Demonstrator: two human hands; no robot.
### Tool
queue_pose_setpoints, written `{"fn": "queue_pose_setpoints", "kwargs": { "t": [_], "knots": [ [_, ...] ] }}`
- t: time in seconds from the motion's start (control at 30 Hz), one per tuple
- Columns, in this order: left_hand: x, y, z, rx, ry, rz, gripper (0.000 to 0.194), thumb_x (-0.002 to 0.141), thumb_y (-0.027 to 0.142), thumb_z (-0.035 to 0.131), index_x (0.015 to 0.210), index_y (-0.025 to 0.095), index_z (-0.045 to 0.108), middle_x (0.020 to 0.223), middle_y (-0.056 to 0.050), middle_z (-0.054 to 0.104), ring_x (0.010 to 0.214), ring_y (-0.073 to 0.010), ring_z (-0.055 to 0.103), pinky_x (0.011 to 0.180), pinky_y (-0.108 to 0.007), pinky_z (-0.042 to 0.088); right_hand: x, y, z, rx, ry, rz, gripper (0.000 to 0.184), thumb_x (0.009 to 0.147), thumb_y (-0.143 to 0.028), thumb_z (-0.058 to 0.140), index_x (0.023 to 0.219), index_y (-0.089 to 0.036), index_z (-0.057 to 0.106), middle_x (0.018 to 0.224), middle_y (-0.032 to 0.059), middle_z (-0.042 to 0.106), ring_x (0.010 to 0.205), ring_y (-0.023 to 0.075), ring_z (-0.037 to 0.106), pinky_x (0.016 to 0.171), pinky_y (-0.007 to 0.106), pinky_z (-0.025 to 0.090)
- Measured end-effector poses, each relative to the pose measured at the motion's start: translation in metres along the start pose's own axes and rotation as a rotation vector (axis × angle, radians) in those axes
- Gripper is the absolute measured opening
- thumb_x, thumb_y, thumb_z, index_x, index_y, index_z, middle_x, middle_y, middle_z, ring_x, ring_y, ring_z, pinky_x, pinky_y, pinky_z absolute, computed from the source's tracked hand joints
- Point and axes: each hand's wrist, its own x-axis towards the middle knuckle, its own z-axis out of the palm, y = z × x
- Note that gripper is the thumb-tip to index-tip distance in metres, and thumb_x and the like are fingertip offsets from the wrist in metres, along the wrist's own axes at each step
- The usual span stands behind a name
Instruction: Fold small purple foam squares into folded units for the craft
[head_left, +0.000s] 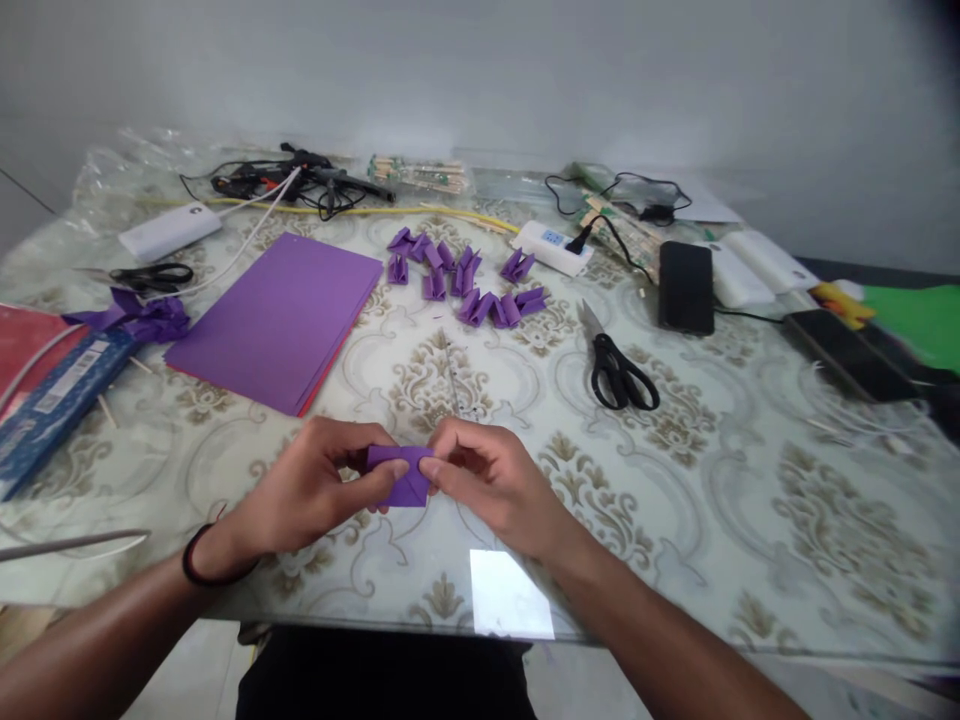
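Observation:
A small folded piece of purple paper (pixel 411 488) is held between both hands over the front of the table. My left hand (pixel 319 485) pinches its left side, thumb on top. On its right side, my right hand (pixel 491 480) grips the edge between thumb and fingers. A crease line runs across the paper's face; its underside is hidden. Beyond the hands lie several folded purple paper pieces (pixel 480 308) in a loose cluster. A stack of purple paper sheets (pixel 281 315) rests to the left, with a red edge showing beneath.
Black-handled scissors (pixel 619 370) lie right of centre, near a black phone (pixel 685 288). A white power strip (pixel 553 247) sits behind the folded pieces. More scissors (pixel 154 276), a blue box (pixel 64 400) and a glue gun (pixel 307 178) with tangled cables occupy the left and back.

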Motion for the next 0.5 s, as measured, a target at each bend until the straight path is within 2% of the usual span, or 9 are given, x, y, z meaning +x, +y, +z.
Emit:
{"fn": "queue_pose_setpoints", "kwargs": {
  "t": [0.1,0.27,0.5],
  "knots": [
    [-0.0001,-0.0026,0.0000,-0.005,0.011,-0.002,0.031,0.102,0.034,0.067,0.078,0.016,0.073,0.066,0.001,0.064,0.060,-0.0117,0.055,0.054,-0.022,0.042,0.0012,0.0005,-0.0003,-0.007,0.009,-0.008,0.034,0.095,-0.046,0.077,0.074,-0.022,0.065,0.071,-0.0010,0.063,0.068,0.0161,0.057,0.066,0.031,0.045],
    [0.0005,-0.0047,-0.0001,-0.025,0.035,-0.014,0.031,0.100,0.034,0.068,0.075,0.016,0.069,0.064,0.002,0.060,0.059,-0.0111,0.050,0.053,-0.022,0.039,0.0029,0.0017,-0.0023,-0.127,-0.057,-0.014,0.037,0.096,-0.046,0.076,0.071,-0.021,0.065,0.069,-0.0012,0.062,0.068,0.0162,0.056,0.067,0.031,0.042],
    [0.0033,-0.0023,-0.0006,-0.037,0.054,-0.032,0.029,0.095,0.032,0.068,0.072,0.015,0.068,0.062,0.001,0.058,0.057,-0.0103,0.048,0.050,-0.021,0.037,0.0037,0.0063,-0.0008,-0.199,-0.050,-0.041,0.034,0.099,-0.043,0.070,0.073,-0.022,0.068,0.070,-0.0007,0.065,0.068,0.0166,0.057,0.066,0.030,0.041]
  ]
}}
